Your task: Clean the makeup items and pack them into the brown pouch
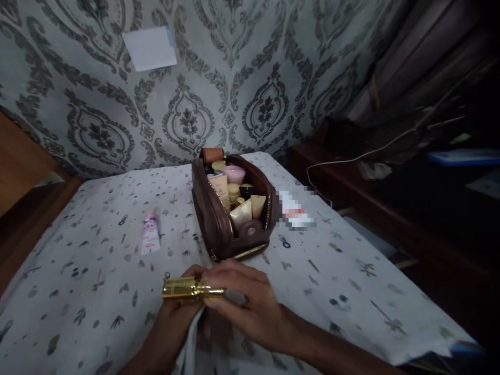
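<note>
My right hand (250, 297) is closed around the narrow part of a shiny gold-coloured makeup brush (182, 289), which lies sideways with its thick end to the left and a dull grey tip to the right. Behind the thick end my left hand (172, 312) is curled against my right fingers; most of its fingers are hidden. A strip of white cloth (191, 336) hangs below the hands. Just beyond them stands a brown toiletry bag (211, 224), unzipped, packed with a pink-lidded jar (234, 174), a beige box (221, 190), and several tubes and jars.
On the patterned bedsheet (105, 271), a small pink-and-white tube (150, 234) lies left of the bag, and a blurred white-and-red item (295, 211) to its right. Patterned wallpaper with a white plate (150, 48) rises behind. A white cable (363, 154) runs along the dark right side.
</note>
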### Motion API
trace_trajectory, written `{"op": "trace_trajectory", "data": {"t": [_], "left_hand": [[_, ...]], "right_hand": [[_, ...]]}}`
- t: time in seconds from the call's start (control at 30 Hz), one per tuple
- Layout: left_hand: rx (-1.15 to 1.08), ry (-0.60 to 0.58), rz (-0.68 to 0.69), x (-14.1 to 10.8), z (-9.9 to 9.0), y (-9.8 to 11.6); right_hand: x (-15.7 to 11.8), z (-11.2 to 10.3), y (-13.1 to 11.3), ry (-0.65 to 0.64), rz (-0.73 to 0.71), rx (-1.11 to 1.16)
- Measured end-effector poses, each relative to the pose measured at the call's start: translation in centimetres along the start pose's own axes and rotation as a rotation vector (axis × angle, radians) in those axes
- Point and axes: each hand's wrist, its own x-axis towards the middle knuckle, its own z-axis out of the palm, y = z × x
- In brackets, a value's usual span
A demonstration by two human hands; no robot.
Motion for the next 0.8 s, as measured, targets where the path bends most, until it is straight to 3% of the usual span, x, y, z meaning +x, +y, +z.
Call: {"op": "trace_trajectory", "data": {"t": [0.13, 0.3, 0.4, 0.5, 0.63, 0.8], "left_hand": [[0.332, 0.097, 0.209, -0.2, 2.4, 2.6], [0.500, -0.051, 0.320, 2.2, 5.2, 4.7], [0.531, -0.085, 0.292, 3.5, 6.2, 5.1], [0.584, -0.068, 0.251, 4.3, 6.3, 5.1], [0.553, -0.041, 0.282, 4.8, 5.7, 4.7], [0.526, -0.084, 0.314, 5.1, 4.6, 2.7]], "right_hand": [[0.2, -5.4, -2.1, 0.173, -0.019, -0.199], [0.3, -10.7, -2.9, 0.554, 0.131, -0.323], [1.1, -12.4, -3.0, 0.670, 0.208, -0.377], [1.9, -13.2, -3.0, 0.682, 0.271, -0.441], [2.5, -13.8, -2.2, 0.607, 0.306, -0.533], [3.0, -15.3, -0.6, 0.418, 0.187, -0.666]]}}
